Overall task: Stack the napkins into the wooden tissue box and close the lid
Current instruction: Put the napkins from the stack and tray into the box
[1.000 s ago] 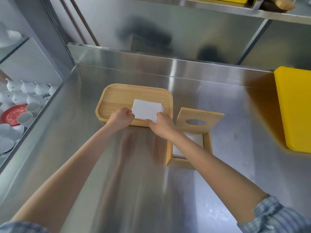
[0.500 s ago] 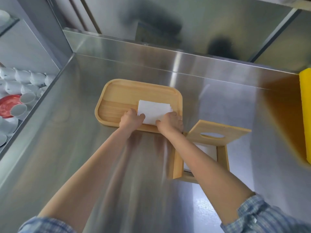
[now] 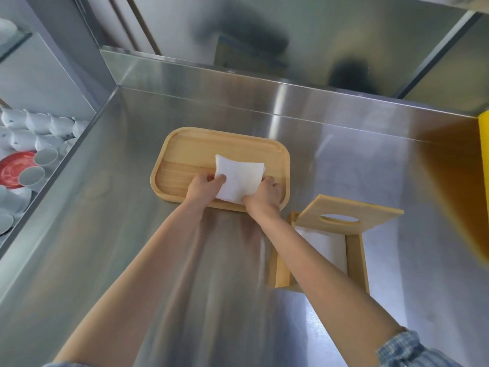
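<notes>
Your left hand [image 3: 202, 188] and right hand [image 3: 263, 197] both pinched the stack of napkins [image 3: 238, 180], the left at its 9 o'clock edge, the right at its 3 o'clock edge. Thumbs lay on top; the fingers beneath were hidden by the paper. The stack sat over the 5 o'clock part of the wooden tray [image 3: 185, 154]; whether it rested on the tray or was lifted could not be told. The tissue box [image 3: 356, 260] stood at 4 o'clock from the tray, just beside it, on the steel counter [image 3: 105, 247]. Its lid [image 3: 370, 211] was raised and tilted. White paper showed inside; your right forearm covered the box's left wall in part. At 3 o'clock, a yellow board [image 3: 483, 144] was cut off by the frame edge.
</notes>
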